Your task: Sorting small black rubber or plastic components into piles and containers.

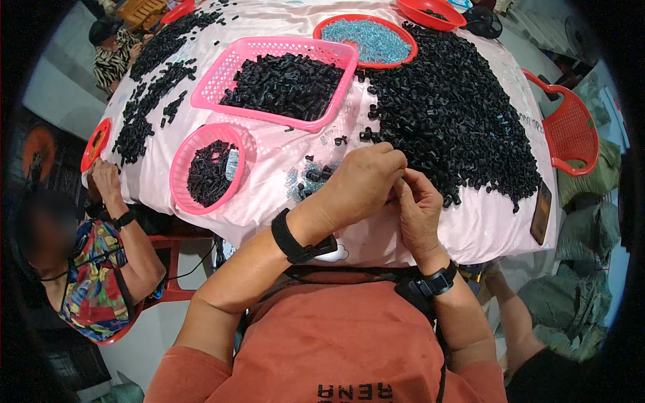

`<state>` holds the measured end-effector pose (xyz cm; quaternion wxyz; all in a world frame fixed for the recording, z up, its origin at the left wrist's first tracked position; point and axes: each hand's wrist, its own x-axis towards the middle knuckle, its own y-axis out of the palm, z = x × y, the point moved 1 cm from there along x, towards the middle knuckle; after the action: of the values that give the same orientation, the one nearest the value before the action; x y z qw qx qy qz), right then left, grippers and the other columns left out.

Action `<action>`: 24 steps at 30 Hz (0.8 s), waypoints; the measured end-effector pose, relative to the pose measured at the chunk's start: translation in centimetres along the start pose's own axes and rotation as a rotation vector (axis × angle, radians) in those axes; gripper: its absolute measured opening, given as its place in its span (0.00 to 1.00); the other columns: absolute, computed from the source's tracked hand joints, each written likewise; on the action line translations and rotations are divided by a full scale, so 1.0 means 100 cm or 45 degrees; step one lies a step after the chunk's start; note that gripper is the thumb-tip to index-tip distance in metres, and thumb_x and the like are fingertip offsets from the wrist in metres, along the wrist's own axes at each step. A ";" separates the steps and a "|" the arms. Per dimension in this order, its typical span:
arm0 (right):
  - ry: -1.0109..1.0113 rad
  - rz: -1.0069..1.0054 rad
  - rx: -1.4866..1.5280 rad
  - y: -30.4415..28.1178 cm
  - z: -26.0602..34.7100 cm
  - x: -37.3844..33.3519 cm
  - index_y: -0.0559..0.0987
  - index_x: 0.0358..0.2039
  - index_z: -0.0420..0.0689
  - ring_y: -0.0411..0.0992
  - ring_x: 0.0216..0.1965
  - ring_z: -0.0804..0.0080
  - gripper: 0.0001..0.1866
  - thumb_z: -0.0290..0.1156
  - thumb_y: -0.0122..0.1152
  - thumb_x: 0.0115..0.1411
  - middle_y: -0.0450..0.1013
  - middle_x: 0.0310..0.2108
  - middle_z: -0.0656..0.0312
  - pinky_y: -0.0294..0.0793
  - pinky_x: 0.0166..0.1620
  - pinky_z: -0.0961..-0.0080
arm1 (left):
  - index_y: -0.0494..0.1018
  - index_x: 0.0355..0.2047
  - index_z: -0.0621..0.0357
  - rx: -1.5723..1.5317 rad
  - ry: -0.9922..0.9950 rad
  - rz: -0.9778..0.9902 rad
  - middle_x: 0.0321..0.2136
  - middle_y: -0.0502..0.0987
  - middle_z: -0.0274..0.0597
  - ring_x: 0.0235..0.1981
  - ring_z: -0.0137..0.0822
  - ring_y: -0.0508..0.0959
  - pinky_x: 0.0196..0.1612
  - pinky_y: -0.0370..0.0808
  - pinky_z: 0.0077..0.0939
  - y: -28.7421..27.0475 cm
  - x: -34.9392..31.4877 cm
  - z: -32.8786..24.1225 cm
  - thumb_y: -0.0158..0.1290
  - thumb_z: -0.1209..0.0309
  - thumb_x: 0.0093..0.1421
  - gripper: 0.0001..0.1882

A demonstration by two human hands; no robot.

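Observation:
My left hand (pixel 368 176) and my right hand (pixel 420 207) meet over the table's near side, fingertips pinched together. Whatever lies between the fingers is too small and hidden to make out. Just beyond them spreads a large heap of small black plastic parts (pixel 457 107). By my left wrist, a few black parts (pixel 318 174) lie among a scatter of tiny clear-blue pieces (pixel 291 183). Further left stands a round pink basket (pixel 179 176) with thin black parts (pixel 208 176) inside. A rectangular pink basket (pixel 218 67) behind it holds more black parts (pixel 285 86).
A red tray (pixel 411 50) of clear-blue pieces and another red tray (pixel 437 19) stand at the back. A dark phone (pixel 541 213) lies by the right edge. Co-workers (pixel 101 269) sit at the left, near black piles (pixel 138 127). A red chair (pixel 574 131) stands right.

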<state>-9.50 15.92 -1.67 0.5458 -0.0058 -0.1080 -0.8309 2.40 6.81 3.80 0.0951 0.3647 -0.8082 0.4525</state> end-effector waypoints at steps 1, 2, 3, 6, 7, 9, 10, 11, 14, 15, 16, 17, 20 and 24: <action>0.006 0.009 0.018 0.001 0.003 0.000 0.78 0.45 0.36 0.76 0.33 0.82 0.08 0.23 0.54 0.67 0.78 0.36 0.64 0.77 0.37 0.84 | 0.72 0.29 0.62 0.008 0.022 -0.026 0.26 0.74 0.51 0.30 0.53 0.77 0.33 0.74 0.42 0.000 0.000 -0.001 0.56 0.74 0.55 0.05; 0.006 0.009 0.018 0.001 0.004 0.000 0.78 0.45 0.36 0.76 0.33 0.82 0.08 0.23 0.54 0.67 0.78 0.36 0.64 0.77 0.37 0.84 | 0.72 0.29 0.62 0.008 0.022 -0.026 0.26 0.74 0.51 0.30 0.53 0.77 0.33 0.74 0.42 0.000 0.001 -0.003 0.56 0.74 0.55 0.05; 0.003 0.011 0.016 0.001 0.004 0.000 0.78 0.45 0.35 0.76 0.32 0.81 0.09 0.23 0.54 0.67 0.78 0.35 0.64 0.77 0.37 0.84 | 0.71 0.29 0.62 -0.045 -0.060 -0.054 0.25 0.74 0.51 0.29 0.53 0.77 0.32 0.73 0.42 -0.001 0.002 -0.007 0.56 0.74 0.56 0.05; -0.003 0.024 0.021 0.001 0.004 0.000 0.78 0.45 0.36 0.76 0.32 0.81 0.09 0.24 0.54 0.67 0.78 0.35 0.64 0.77 0.37 0.83 | 0.71 0.29 0.62 -0.031 -0.035 -0.084 0.24 0.73 0.51 0.27 0.53 0.77 0.31 0.73 0.41 -0.002 0.002 -0.006 0.56 0.74 0.56 0.05; -0.006 0.036 0.027 0.001 0.004 0.000 0.78 0.45 0.36 0.76 0.32 0.81 0.09 0.24 0.54 0.67 0.78 0.35 0.64 0.77 0.37 0.83 | 0.71 0.29 0.62 0.035 0.071 -0.088 0.23 0.73 0.51 0.27 0.53 0.77 0.30 0.73 0.41 -0.003 0.002 -0.005 0.56 0.73 0.56 0.06; 0.004 0.032 0.029 0.001 0.004 -0.001 0.78 0.45 0.36 0.76 0.32 0.80 0.09 0.24 0.54 0.67 0.78 0.35 0.64 0.77 0.37 0.83 | 0.71 0.29 0.62 0.042 0.082 -0.089 0.23 0.73 0.50 0.27 0.53 0.76 0.30 0.73 0.41 -0.004 0.001 -0.006 0.56 0.73 0.56 0.06; 0.015 0.030 0.031 0.001 0.004 -0.001 0.78 0.45 0.36 0.76 0.32 0.80 0.09 0.24 0.54 0.67 0.78 0.35 0.64 0.77 0.37 0.83 | 0.71 0.29 0.62 0.050 0.093 -0.090 0.23 0.73 0.50 0.27 0.53 0.76 0.30 0.73 0.42 -0.004 0.001 -0.006 0.56 0.73 0.56 0.06; 0.015 0.028 0.030 0.001 0.005 -0.001 0.78 0.45 0.36 0.76 0.32 0.80 0.09 0.24 0.54 0.67 0.78 0.35 0.64 0.77 0.37 0.83 | 0.71 0.29 0.62 0.049 0.094 -0.089 0.23 0.73 0.50 0.27 0.53 0.76 0.30 0.73 0.42 -0.004 0.001 -0.006 0.56 0.73 0.56 0.06; 0.000 0.062 0.033 0.002 0.006 -0.001 0.77 0.45 0.36 0.76 0.32 0.80 0.09 0.24 0.54 0.68 0.78 0.35 0.63 0.77 0.37 0.83 | 0.71 0.32 0.63 0.066 0.061 -0.056 0.26 0.74 0.50 0.28 0.53 0.76 0.31 0.73 0.41 0.000 -0.003 -0.001 0.57 0.74 0.55 0.07; 0.015 0.044 0.035 0.001 0.004 0.000 0.77 0.45 0.35 0.76 0.32 0.79 0.09 0.24 0.53 0.68 0.78 0.35 0.63 0.77 0.37 0.83 | 0.72 0.33 0.63 0.041 0.059 -0.043 0.27 0.74 0.50 0.29 0.53 0.77 0.32 0.74 0.41 0.001 -0.004 0.000 0.58 0.75 0.53 0.08; 0.031 0.027 0.038 0.001 0.003 0.000 0.77 0.45 0.35 0.76 0.32 0.79 0.09 0.24 0.53 0.68 0.78 0.35 0.63 0.77 0.37 0.82 | 0.72 0.35 0.63 0.016 0.057 -0.030 0.29 0.74 0.50 0.30 0.53 0.77 0.32 0.74 0.41 0.002 -0.005 -0.001 0.58 0.76 0.52 0.10; 0.031 0.024 0.037 0.001 0.004 0.000 0.77 0.45 0.35 0.76 0.32 0.79 0.09 0.24 0.53 0.68 0.78 0.35 0.63 0.77 0.37 0.82 | 0.72 0.35 0.63 0.014 0.059 -0.029 0.29 0.74 0.50 0.30 0.53 0.77 0.32 0.74 0.41 0.002 -0.006 -0.001 0.58 0.76 0.52 0.10; 0.054 0.040 0.062 0.001 0.005 -0.001 0.77 0.46 0.35 0.76 0.33 0.79 0.09 0.23 0.52 0.68 0.78 0.35 0.62 0.78 0.37 0.82 | 0.72 0.37 0.63 0.042 0.023 -0.008 0.31 0.74 0.51 0.31 0.53 0.77 0.33 0.74 0.41 0.000 -0.006 -0.005 0.59 0.78 0.51 0.12; 0.070 0.054 0.106 -0.001 0.005 -0.001 0.77 0.45 0.35 0.76 0.34 0.80 0.09 0.24 0.52 0.68 0.78 0.35 0.62 0.78 0.38 0.82 | 0.72 0.35 0.63 -0.031 0.026 -0.100 0.30 0.74 0.50 0.31 0.52 0.76 0.33 0.74 0.40 0.002 -0.004 -0.003 0.59 0.78 0.51 0.11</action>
<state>-9.63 16.14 -1.25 0.5659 0.0375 -0.1273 -0.8137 2.52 7.34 3.70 0.1254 0.3904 -0.7978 0.4421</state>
